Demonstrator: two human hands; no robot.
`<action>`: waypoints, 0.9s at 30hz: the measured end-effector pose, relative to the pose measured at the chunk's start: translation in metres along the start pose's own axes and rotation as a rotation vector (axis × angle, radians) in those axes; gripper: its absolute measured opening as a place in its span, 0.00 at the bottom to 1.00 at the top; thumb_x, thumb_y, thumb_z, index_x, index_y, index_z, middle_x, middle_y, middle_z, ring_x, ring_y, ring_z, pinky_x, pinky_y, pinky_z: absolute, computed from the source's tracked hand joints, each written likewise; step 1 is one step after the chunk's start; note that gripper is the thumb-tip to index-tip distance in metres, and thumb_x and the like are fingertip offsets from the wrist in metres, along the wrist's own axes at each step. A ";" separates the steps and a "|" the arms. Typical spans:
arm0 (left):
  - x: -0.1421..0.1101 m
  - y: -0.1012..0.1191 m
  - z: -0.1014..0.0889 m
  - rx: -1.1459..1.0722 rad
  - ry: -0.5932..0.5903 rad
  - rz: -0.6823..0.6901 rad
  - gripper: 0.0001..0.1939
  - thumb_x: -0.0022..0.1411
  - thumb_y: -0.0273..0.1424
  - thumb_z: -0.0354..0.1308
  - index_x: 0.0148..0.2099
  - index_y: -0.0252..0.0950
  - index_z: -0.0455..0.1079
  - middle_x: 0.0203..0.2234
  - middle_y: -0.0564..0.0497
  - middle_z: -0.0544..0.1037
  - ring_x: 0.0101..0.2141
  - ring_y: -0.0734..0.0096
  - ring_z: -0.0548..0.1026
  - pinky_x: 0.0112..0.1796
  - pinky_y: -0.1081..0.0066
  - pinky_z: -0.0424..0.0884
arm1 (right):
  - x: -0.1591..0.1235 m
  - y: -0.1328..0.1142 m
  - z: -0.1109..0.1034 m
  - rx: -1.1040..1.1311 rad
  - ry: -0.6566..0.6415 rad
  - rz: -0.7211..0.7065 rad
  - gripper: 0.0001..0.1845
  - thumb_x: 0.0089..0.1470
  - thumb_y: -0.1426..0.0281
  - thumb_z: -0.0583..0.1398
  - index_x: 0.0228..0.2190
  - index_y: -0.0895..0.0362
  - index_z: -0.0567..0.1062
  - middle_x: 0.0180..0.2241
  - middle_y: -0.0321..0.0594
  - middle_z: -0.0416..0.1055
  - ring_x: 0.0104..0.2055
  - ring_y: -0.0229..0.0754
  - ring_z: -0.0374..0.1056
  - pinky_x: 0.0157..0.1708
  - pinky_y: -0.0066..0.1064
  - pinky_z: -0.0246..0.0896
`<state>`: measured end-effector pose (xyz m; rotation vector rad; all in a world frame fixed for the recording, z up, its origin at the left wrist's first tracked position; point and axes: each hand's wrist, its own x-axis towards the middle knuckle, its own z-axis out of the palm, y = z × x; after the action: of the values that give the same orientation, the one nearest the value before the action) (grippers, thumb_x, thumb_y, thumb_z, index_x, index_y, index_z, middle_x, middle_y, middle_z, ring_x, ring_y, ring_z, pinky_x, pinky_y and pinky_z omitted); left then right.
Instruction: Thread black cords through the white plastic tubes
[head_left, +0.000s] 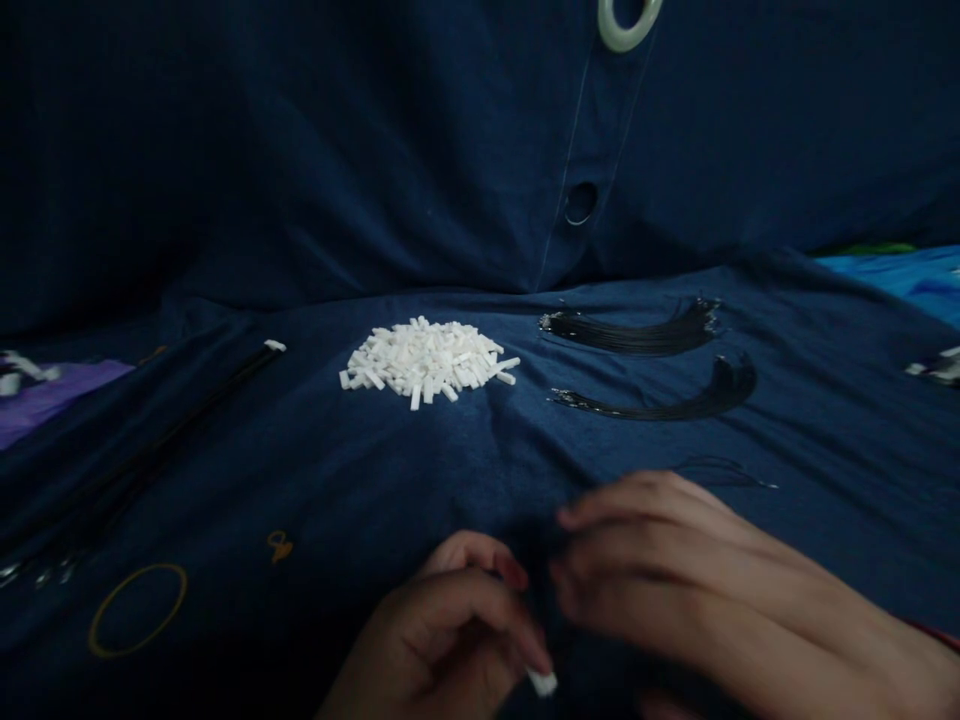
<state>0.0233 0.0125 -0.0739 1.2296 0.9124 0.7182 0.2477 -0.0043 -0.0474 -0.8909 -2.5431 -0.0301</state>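
My left hand (457,630) is low in the middle of the view, its fingers closed on a small white rectangular piece (543,683) that sticks out past the fingertips. To the right, my right hand (675,580) is blurred by motion. Its fingers stretch toward the left hand and look apart, and nothing shows between them. Beyond the hands lies a heap of similar white pieces (427,360). Several loose thin black strands (720,470) lie just behind my right hand. Farther back are two bundles of black strands, an upper one (630,333) and a lower one (660,405), with shiny ends.
Dark blue cloth (420,460) covers the surface and rises behind. On the left are long black strands (165,430) with a white piece (274,346) at the far end, a yellow rubber band (91,632) and a small twisted band (280,546). Purple material (67,400) lies far left.
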 end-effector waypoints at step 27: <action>0.005 0.001 0.009 -0.258 0.149 -0.308 0.11 0.51 0.34 0.67 0.35 0.34 0.75 0.20 0.53 0.77 0.21 0.75 0.74 0.27 0.75 0.69 | -0.003 0.101 0.010 -0.309 0.032 0.385 0.13 0.60 0.69 0.52 0.40 0.63 0.74 0.37 0.49 0.70 0.38 0.49 0.66 0.40 0.42 0.63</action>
<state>0.0333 0.0128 -0.0731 0.7940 1.0673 0.6612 0.3058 0.0754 -0.0701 -1.4721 -2.3305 -0.3220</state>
